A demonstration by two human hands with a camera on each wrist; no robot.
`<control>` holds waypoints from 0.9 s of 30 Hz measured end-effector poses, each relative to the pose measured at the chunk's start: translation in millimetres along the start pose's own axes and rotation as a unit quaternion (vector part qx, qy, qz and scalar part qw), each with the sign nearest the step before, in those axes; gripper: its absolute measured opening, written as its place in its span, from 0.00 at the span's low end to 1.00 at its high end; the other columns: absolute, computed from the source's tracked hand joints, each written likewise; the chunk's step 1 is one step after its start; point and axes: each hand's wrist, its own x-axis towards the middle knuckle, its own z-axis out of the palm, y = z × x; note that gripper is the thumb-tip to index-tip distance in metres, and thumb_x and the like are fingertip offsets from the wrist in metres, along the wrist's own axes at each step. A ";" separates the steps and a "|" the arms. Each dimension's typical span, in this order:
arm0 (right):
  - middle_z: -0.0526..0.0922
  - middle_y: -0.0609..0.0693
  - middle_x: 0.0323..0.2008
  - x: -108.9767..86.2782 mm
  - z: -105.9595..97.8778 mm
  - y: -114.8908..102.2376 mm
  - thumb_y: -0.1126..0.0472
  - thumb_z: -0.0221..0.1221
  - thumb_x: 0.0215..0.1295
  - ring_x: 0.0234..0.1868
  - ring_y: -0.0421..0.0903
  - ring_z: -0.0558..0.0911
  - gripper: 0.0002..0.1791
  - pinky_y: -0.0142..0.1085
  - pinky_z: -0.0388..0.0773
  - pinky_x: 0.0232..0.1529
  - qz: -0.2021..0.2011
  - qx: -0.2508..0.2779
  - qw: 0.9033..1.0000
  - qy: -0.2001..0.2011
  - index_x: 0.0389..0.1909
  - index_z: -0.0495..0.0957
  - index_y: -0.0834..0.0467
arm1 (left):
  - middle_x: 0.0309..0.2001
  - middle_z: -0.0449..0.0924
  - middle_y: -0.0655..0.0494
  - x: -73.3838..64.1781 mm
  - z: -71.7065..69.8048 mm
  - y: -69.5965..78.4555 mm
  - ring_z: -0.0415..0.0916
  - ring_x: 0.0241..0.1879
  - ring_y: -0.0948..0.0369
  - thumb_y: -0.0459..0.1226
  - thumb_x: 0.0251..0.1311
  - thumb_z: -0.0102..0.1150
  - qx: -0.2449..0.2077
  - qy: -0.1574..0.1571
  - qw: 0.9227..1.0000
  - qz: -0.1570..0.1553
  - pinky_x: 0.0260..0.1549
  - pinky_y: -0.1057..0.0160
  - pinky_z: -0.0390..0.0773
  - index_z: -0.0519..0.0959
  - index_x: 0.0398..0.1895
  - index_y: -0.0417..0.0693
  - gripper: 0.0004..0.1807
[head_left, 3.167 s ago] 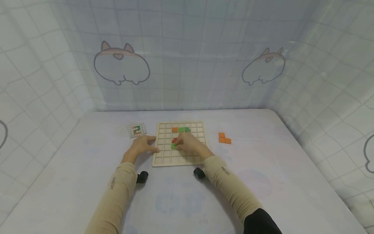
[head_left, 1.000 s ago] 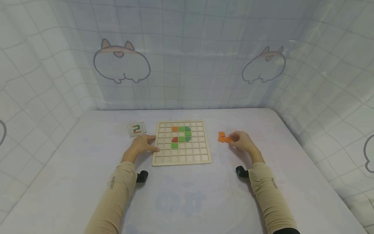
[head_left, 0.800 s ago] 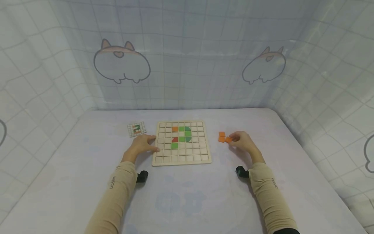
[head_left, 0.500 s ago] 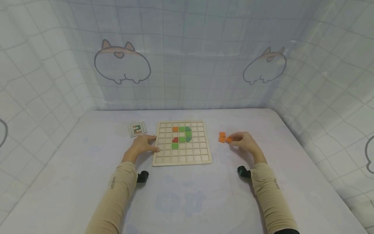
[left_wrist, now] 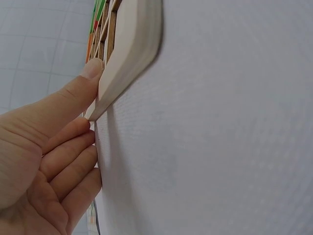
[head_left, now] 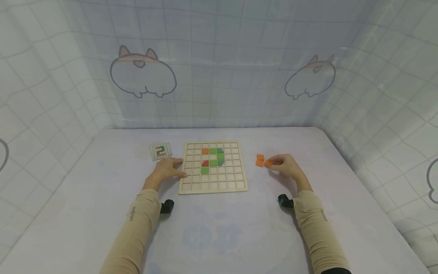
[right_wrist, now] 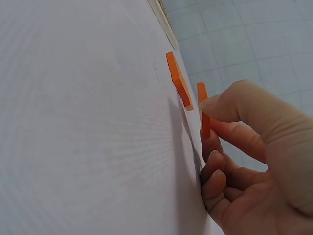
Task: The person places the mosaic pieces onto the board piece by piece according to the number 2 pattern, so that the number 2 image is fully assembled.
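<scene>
My right hand [head_left: 287, 167] pinches an orange square tile [head_left: 268, 163] between thumb and fingers. In the right wrist view that tile [right_wrist: 201, 93] stands edge-on, raised beside the other orange tiles [right_wrist: 178, 81]. Those two orange square tiles [head_left: 260, 160] lie on the table just left of my right hand. A light wooden grid board [head_left: 227, 187] lies in the middle, and my left hand [head_left: 165, 169] steadies its left edge. The left thumb [left_wrist: 92, 69] rests on the board's rim while the other fingers [left_wrist: 73, 164] lie beside it, spread apart from the thumb.
On the board sit an orange square [head_left: 205, 151], a red quarter-round tile [head_left: 205, 163], green squares [head_left: 204, 171] and green quarter-round tiles [head_left: 220, 163]. A small card [head_left: 160, 152] with a gridded colour pattern lies behind my left hand. A grid-patterned curtain [head_left: 219, 95] borders the table.
My right hand has left the board and moved right to the orange tiles, taking hold of one. Tiles it covered on the board now show. My left hand has stayed at the board's edge.
</scene>
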 end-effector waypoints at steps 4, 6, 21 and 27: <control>0.81 0.63 0.47 -1.8 0.7 -2.8 0.66 0.63 0.55 0.45 0.54 0.77 0.19 0.40 0.76 0.46 -0.005 0.010 1.000 -0.003 0.48 0.79 0.68 | 0.63 0.66 0.35 0.3 -0.3 -0.1 0.61 0.63 0.40 0.48 0.48 0.70 0.003 -0.001 1.000 0.001 0.62 0.43 0.63 0.67 0.64 0.38 0.41; 0.80 0.63 0.49 -2.1 1.7 -6.7 0.66 0.62 0.55 0.47 0.54 0.77 0.19 0.41 0.75 0.49 -0.010 0.014 1.000 -0.004 0.49 0.78 0.69 | 0.63 0.66 0.35 0.4 -0.7 -0.3 0.61 0.63 0.40 0.48 0.47 0.70 0.003 0.000 1.000 0.000 0.62 0.43 0.63 0.67 0.64 0.38 0.41; 0.83 0.60 0.36 10.7 37.0 -52.9 0.70 0.61 0.49 0.30 0.43 0.73 0.17 0.31 0.71 0.30 -0.091 0.038 0.995 0.018 0.42 0.81 0.68 | 0.63 0.65 0.35 1.2 -0.7 -0.1 0.60 0.63 0.39 0.48 0.47 0.70 -0.002 -0.003 1.000 0.010 0.62 0.42 0.62 0.67 0.64 0.37 0.42; 0.83 0.58 0.38 16.4 47.7 -69.6 0.69 0.60 0.49 0.32 0.46 0.72 0.17 0.32 0.70 0.31 -0.097 0.030 0.995 0.002 0.44 0.82 0.66 | 0.64 0.65 0.36 0.3 -1.9 0.4 0.60 0.64 0.39 0.49 0.47 0.70 -0.004 -0.006 1.000 0.000 0.62 0.42 0.62 0.67 0.64 0.38 0.42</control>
